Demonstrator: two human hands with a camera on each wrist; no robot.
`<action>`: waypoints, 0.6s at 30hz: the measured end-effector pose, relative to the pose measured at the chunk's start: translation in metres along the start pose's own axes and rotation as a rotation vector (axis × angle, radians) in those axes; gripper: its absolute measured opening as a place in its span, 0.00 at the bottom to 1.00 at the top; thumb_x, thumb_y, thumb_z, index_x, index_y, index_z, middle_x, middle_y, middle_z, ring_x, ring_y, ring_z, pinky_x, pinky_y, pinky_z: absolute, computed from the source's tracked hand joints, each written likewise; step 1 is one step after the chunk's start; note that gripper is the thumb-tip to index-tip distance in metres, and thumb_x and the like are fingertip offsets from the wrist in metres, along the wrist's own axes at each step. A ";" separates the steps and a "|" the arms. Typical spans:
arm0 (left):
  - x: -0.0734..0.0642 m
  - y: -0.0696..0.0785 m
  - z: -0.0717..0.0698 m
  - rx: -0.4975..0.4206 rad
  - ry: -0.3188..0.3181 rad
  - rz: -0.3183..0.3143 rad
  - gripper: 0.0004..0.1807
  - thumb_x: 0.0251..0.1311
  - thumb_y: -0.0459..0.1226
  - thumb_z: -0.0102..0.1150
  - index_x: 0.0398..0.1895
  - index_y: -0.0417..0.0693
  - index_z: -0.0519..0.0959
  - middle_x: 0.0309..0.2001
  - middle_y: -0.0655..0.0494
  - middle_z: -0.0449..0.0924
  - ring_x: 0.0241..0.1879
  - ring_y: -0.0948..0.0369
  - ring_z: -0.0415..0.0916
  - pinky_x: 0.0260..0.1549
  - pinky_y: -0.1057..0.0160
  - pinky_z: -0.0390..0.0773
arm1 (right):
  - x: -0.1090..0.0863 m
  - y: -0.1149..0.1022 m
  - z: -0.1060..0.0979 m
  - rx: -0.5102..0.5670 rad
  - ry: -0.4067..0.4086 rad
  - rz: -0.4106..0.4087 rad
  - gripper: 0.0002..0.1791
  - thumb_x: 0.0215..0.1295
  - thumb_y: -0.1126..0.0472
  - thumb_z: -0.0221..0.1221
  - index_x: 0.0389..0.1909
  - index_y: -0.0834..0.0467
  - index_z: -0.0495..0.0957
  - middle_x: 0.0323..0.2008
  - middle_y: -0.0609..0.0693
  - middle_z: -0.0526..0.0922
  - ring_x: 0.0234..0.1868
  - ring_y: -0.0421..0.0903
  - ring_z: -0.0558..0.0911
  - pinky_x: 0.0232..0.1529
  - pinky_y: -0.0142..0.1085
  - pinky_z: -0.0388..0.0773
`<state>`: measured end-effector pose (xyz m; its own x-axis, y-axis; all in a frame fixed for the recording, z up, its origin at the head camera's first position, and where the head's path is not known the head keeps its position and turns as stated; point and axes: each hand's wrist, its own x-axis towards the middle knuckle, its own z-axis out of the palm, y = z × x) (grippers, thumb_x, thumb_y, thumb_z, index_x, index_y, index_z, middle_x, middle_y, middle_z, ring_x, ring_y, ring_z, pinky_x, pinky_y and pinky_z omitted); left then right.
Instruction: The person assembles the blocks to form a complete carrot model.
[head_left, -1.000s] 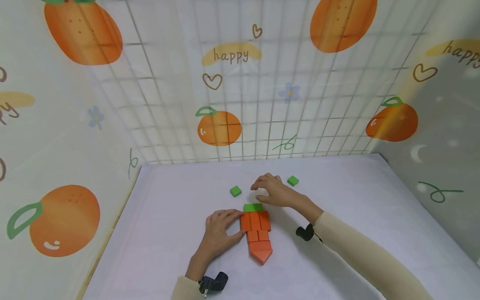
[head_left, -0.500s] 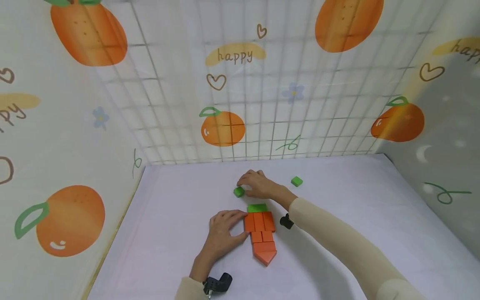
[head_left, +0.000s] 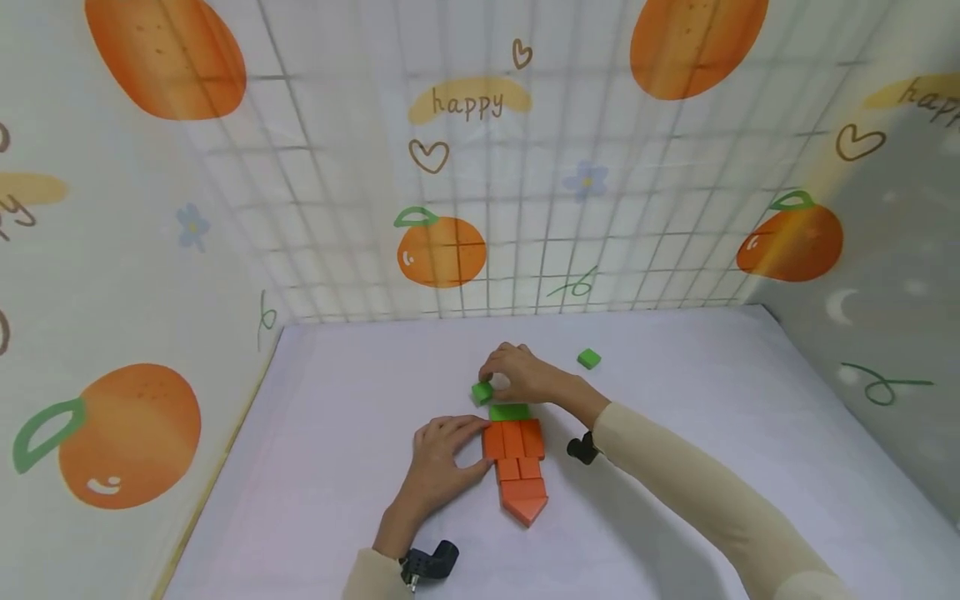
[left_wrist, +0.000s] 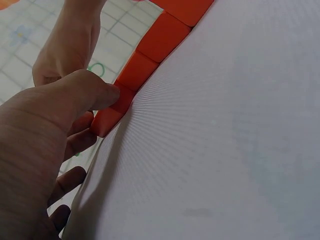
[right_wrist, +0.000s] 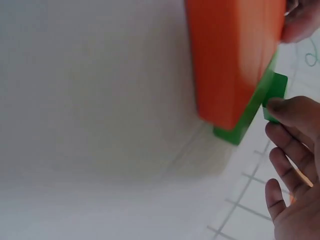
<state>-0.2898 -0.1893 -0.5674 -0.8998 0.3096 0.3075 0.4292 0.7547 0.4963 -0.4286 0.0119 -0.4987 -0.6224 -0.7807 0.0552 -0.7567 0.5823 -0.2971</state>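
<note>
My right hand (head_left: 517, 373) pinches a small green block (head_left: 482, 393) between thumb and fingers, just behind the row of blocks. In the right wrist view this green block (right_wrist: 275, 95) shows at the thumb tip. My left hand (head_left: 441, 457) holds the leftmost long orange block (head_left: 493, 440), index finger at its far end and thumb at its near end. Beside it lie further orange blocks (head_left: 525, 468), tapering to a pointed orange block (head_left: 525, 508) at the near end. A flat green block (head_left: 509, 412) lies against the far end of the orange ones.
Another small green block (head_left: 589, 358) lies alone at the back right of the white tabletop (head_left: 675, 400). A printed curtain with oranges (head_left: 442, 252) surrounds the table at the back and sides. Each wrist carries a black camera (head_left: 433, 560).
My right hand has moved left, taken hold of the small green block and brought it slightly nearer the flat green block. My left hand stays at the orange blocks.
</note>
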 end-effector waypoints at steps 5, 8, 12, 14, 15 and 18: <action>-0.001 -0.001 -0.001 0.003 -0.004 -0.007 0.28 0.59 0.53 0.66 0.64 0.63 0.78 0.63 0.62 0.74 0.61 0.57 0.64 0.60 0.43 0.58 | -0.004 -0.005 0.000 -0.014 -0.018 -0.029 0.14 0.63 0.59 0.68 0.50 0.52 0.85 0.50 0.45 0.83 0.57 0.47 0.72 0.53 0.45 0.67; -0.001 -0.001 -0.001 -0.013 -0.004 -0.002 0.28 0.59 0.54 0.67 0.63 0.63 0.78 0.63 0.62 0.74 0.61 0.57 0.65 0.59 0.44 0.58 | -0.006 -0.004 0.001 -0.038 -0.030 -0.014 0.15 0.63 0.59 0.68 0.51 0.50 0.85 0.51 0.44 0.83 0.58 0.46 0.72 0.54 0.44 0.67; -0.002 -0.001 0.001 -0.025 0.003 0.000 0.28 0.58 0.54 0.67 0.63 0.63 0.79 0.63 0.63 0.75 0.61 0.57 0.65 0.58 0.43 0.58 | -0.008 -0.002 0.005 -0.044 -0.047 -0.013 0.16 0.64 0.58 0.68 0.52 0.50 0.85 0.52 0.43 0.83 0.58 0.46 0.72 0.54 0.44 0.66; -0.002 -0.001 0.001 -0.020 0.004 0.002 0.28 0.58 0.54 0.67 0.63 0.63 0.79 0.63 0.63 0.75 0.61 0.57 0.65 0.58 0.43 0.58 | -0.010 0.000 0.005 -0.044 -0.054 -0.019 0.16 0.64 0.59 0.67 0.53 0.50 0.84 0.53 0.44 0.83 0.59 0.46 0.72 0.54 0.44 0.66; -0.002 -0.001 0.000 -0.015 0.002 0.003 0.28 0.59 0.54 0.67 0.63 0.63 0.78 0.63 0.63 0.74 0.61 0.57 0.65 0.58 0.43 0.58 | -0.011 0.000 0.005 -0.043 -0.057 -0.021 0.16 0.65 0.60 0.66 0.54 0.50 0.84 0.53 0.44 0.83 0.59 0.46 0.72 0.54 0.45 0.66; -0.002 0.000 -0.001 -0.013 0.003 0.009 0.28 0.59 0.53 0.66 0.63 0.62 0.78 0.63 0.63 0.74 0.61 0.57 0.65 0.59 0.43 0.58 | -0.015 0.001 0.003 -0.020 -0.056 -0.023 0.17 0.65 0.62 0.65 0.55 0.51 0.83 0.55 0.45 0.82 0.61 0.47 0.72 0.55 0.46 0.66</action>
<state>-0.2882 -0.1907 -0.5668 -0.8955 0.3148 0.3147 0.4387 0.7439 0.5042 -0.4199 0.0234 -0.5027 -0.5935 -0.8048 0.0081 -0.7747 0.5685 -0.2769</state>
